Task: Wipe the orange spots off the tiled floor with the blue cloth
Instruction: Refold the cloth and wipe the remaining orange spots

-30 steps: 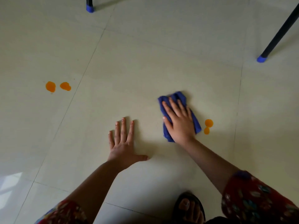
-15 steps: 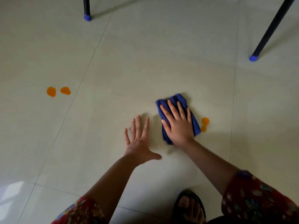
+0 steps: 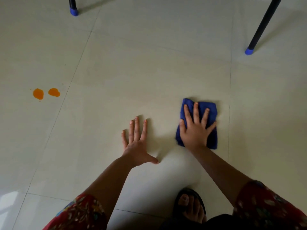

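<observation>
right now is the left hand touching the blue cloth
Apart: the head view shows bare tiled floor between the left hand and the blue cloth.

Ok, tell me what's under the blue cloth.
The blue cloth lies flat on the tiled floor, with the right hand pressing on top. No orange shows round its edges; whatever floor or spot lies beneath is covered.

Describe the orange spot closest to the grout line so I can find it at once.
Start at the long grout line slanting across the tiled floor, left of the left hand. Just left of that line lies the orange spot you want. It is wide, lumpy and nearer the line; its rounder neighbour sits farther left.
</observation>
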Demonstrator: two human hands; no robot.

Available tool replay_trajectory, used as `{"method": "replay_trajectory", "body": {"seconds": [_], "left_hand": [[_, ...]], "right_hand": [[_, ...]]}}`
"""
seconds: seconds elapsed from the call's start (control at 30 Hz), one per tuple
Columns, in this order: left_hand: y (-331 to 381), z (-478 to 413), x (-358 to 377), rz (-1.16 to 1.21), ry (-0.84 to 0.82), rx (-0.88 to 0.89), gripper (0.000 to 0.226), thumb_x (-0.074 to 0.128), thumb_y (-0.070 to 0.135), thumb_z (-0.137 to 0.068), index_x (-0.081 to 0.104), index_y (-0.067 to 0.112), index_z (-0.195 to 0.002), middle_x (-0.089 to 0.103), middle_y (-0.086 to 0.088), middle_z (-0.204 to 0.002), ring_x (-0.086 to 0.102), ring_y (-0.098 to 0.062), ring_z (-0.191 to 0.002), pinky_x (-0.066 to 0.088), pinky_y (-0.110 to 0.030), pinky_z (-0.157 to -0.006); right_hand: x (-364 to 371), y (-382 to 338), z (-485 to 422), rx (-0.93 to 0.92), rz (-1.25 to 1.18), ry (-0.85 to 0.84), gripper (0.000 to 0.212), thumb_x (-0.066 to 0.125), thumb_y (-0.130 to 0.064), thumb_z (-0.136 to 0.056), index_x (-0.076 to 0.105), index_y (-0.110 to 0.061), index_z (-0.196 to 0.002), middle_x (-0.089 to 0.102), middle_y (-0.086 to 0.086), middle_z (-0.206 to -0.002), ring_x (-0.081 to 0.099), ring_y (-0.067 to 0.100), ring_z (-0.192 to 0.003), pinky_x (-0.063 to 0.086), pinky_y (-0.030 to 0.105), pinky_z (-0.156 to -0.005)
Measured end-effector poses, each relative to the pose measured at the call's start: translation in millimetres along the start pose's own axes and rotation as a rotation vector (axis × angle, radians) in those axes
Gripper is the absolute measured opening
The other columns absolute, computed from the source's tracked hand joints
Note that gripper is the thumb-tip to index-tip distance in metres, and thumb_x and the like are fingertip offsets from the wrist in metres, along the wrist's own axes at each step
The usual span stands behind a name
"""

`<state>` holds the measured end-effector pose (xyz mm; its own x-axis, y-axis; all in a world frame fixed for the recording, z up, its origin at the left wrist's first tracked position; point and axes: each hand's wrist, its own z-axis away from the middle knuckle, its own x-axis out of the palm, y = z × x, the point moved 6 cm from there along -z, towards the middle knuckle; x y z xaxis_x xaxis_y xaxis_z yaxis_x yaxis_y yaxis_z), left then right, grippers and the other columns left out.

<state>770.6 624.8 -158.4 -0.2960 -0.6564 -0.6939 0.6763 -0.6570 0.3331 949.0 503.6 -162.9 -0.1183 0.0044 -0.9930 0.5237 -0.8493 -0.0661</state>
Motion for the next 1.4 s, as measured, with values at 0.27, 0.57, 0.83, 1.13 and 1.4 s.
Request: {"method": "replay_trajectory", "body": {"seconds": [0.27,0.57,0.83,1.13,1.4], "left_hand": [[1.0,1.0,-3.3,0.014,-0.006,-0.009,0.152,0.078,0.067,-0.048,-0.047,0.035,-0.128,-0.061,0.003,-0.128,-0.051,-0.021,-0.126,-0.021,-0.051,-0.11],[-0.3,4.3,-1.7,0.029,0.022,-0.011,0.152,0.079,0.066,-0.047,-0.036,0.031,-0.14,-0.056,0.004,-0.132,-0.05,-0.018,-0.126,-0.019,-0.049,-0.111],[0.7,5.1,-1.4,0.03,0.027,-0.02,0.153,0.08,0.066,-0.046,-0.035,0.031,-0.141,-0.055,0.003,-0.134,-0.046,-0.018,-0.13,-0.02,-0.05,-0.11],[-0.4,3.0,-0.8,0.04,0.071,-0.02,0.152,0.081,0.065,-0.046,-0.031,0.03,-0.144,-0.051,0.003,-0.138,-0.042,-0.018,-0.134,-0.017,-0.05,-0.113],[-0.8,0.3,2.4,0.019,0.093,-0.015,0.153,0.08,0.067,-0.046,-0.033,0.029,-0.143,-0.05,0.001,-0.139,-0.043,-0.017,-0.133,-0.018,-0.05,-0.111]], "right_hand": [[5.5,43.6,56.5,-0.581,0.09,-0.036,0.061,0.033,-0.041,-0.094,0.013,-0.037,-0.152,0.02,-0.004,-0.16,0.019,0.028,-0.147,0.023,0.055,-0.111],[1.0,-24.3,1.9,-0.567,0.074,-0.007,0.057,0.029,-0.046,-0.096,0.024,-0.034,-0.152,0.02,-0.003,-0.161,0.018,0.033,-0.147,0.021,0.062,-0.111],[-5.5,83.0,-12.6,-0.487,0.131,-0.093,0.054,0.017,-0.048,-0.1,0.007,-0.041,-0.152,0.017,-0.006,-0.161,0.015,0.026,-0.148,0.02,0.059,-0.112],[1.1,-53.7,-14.3,-0.625,0.03,-0.082,0.056,0.026,-0.046,-0.097,0.022,-0.036,-0.152,0.017,-0.005,-0.161,0.013,0.03,-0.148,0.015,0.059,-0.115],[0.4,107.7,39.5,-0.162,0.016,-0.064,0.056,0.03,-0.047,-0.095,0.021,-0.041,-0.15,0.021,-0.006,-0.16,0.019,0.027,-0.146,0.021,0.062,-0.11]]}}
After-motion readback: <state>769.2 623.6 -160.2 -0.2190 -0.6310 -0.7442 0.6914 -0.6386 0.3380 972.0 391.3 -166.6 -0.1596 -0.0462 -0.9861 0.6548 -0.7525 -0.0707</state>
